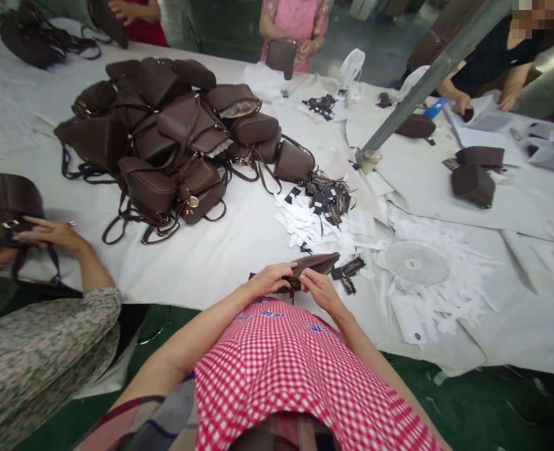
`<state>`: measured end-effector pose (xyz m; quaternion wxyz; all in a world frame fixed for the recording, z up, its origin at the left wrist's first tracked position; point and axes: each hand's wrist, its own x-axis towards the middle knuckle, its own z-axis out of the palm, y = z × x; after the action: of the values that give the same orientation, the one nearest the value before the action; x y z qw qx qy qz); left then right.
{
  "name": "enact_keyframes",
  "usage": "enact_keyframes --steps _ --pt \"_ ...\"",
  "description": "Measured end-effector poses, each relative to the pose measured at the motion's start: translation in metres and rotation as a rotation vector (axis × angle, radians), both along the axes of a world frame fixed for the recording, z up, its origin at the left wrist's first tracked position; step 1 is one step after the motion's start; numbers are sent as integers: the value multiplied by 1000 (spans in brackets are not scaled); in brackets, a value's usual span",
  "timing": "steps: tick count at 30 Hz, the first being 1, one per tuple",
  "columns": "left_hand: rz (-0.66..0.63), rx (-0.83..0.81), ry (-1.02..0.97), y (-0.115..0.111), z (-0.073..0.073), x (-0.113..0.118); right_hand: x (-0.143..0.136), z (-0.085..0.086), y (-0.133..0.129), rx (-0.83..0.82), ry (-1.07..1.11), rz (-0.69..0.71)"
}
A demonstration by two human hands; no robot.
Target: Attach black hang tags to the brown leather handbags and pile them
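A brown handbag (321, 262) is at the table's near edge, in front of my checked apron. My left hand (275, 277) lies over its left part, the fingers curled around it. With thumb and fingers pinched, my right hand (318, 288) grips the bag's near edge; the small part between those fingers is too hidden to make out. Black hang tags (349, 272) lie just right of the bag. Beyond it are a heap of white strips (300, 220) and a pile of black tags (330, 194).
A large pile of brown handbags (164, 138) covers the table's left middle. A co-worker's hands (54, 235) hold a bag at left. A white fan (415, 263) stands among strips at right. A metal pole (427, 81) rises from the table. Other people work across it.
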<state>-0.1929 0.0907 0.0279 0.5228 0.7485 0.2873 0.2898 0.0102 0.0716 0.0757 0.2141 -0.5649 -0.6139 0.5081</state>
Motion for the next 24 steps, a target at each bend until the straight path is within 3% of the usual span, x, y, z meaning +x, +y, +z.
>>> enact_keyframes --steps 2,7,10,13,19,24 --pt "27 -9 2 -3 -1 1 2 2 -1 -39 16 42" --pt "65 -82 9 -3 3 5 0 2 1 -113 136 -96" --pt "19 -162 2 0 4 5 -7 2 2 -84 87 -23" --pt "0 -270 -118 2 -5 3 -10 0 2 -115 96 -63" --pt "-141 -655 -349 3 -31 -7 1 -7 -2 -214 220 -133" --pt "-90 -571 -319 3 -36 -6 0 -5 -5 -220 214 -120"
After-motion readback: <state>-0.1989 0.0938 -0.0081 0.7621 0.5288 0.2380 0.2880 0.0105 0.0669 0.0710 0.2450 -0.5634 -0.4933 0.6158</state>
